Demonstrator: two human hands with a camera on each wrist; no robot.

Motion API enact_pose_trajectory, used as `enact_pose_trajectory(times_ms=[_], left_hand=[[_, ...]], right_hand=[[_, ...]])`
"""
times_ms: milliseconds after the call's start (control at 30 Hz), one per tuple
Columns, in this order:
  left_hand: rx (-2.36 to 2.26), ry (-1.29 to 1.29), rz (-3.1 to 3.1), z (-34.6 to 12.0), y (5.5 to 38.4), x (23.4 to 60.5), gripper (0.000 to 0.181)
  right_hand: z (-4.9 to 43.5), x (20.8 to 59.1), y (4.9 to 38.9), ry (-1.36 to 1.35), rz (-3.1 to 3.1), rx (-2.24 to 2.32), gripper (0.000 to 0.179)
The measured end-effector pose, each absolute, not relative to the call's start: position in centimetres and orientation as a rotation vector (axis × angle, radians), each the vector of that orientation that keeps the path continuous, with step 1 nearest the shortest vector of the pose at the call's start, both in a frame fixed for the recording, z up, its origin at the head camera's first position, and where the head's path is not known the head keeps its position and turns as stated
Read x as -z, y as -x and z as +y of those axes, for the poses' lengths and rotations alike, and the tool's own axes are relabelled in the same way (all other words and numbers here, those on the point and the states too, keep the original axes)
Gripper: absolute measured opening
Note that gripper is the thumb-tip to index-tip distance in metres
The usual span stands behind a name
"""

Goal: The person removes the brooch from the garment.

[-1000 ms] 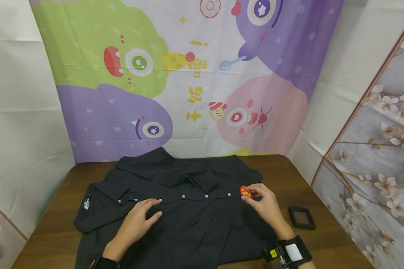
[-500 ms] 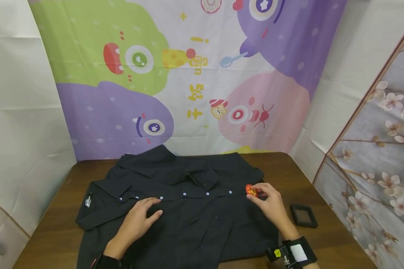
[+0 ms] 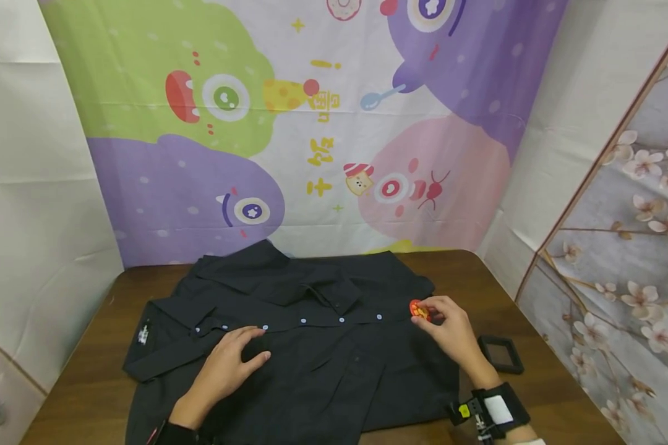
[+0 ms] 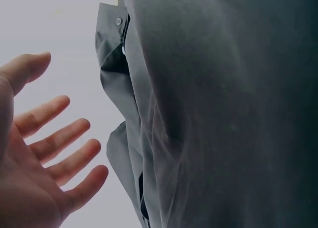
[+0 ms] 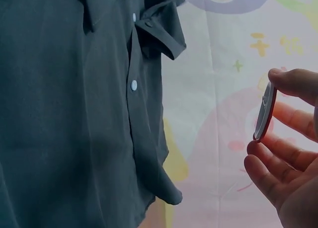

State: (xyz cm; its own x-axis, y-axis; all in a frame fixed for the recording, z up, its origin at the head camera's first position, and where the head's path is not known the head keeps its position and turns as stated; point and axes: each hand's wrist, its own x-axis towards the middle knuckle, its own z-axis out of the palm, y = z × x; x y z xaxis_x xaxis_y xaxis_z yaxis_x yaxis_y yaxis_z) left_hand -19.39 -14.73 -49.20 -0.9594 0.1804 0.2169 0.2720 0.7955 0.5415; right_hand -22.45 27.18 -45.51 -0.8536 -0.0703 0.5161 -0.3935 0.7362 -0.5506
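A black button-up shirt [image 3: 312, 371] is spread on the table, its row of pale buttons running sideways in the head view. Between thumb and fingertips my right hand [image 3: 453, 327] pinches a round red-and-yellow pin badge [image 3: 420, 310], near the shirt's right end. In the right wrist view the badge [image 5: 266, 111] is seen nearly edge-on, with its silvery back showing. My left hand [image 3: 228, 364] is over the left part of the shirt near a button. Its fingers are spread and hold nothing in the left wrist view; whether they touch the cloth I cannot tell.
A small black square frame [image 3: 501, 354] lies on the brown wooden table [image 3: 473, 278], right of my right wrist. A cartoon-printed cloth [image 3: 200, 179] hangs behind the table. A floral panel [image 3: 629, 259] stands along the right side.
My right hand has moved a little to the right with the badge, away from the last button. My left hand stays in place, and the shirt lies as before.
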Motion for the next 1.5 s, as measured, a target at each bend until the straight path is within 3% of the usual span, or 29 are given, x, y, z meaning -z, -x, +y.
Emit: enact_pose_trajectory(times_ms=[900, 1500], left_hand=[[0.884, 0.333, -2.863, -14.9, 19.7, 49.2, 0.041], [0.869, 0.313, -2.863, -15.7, 19.9, 48.5, 0.039]], right_hand=[[31.5, 44.9, 21.9, -0.235, -2.494, -0.877, 0.035], [32.5, 45.2, 21.6, -0.170, -2.458, -0.858, 0.027]])
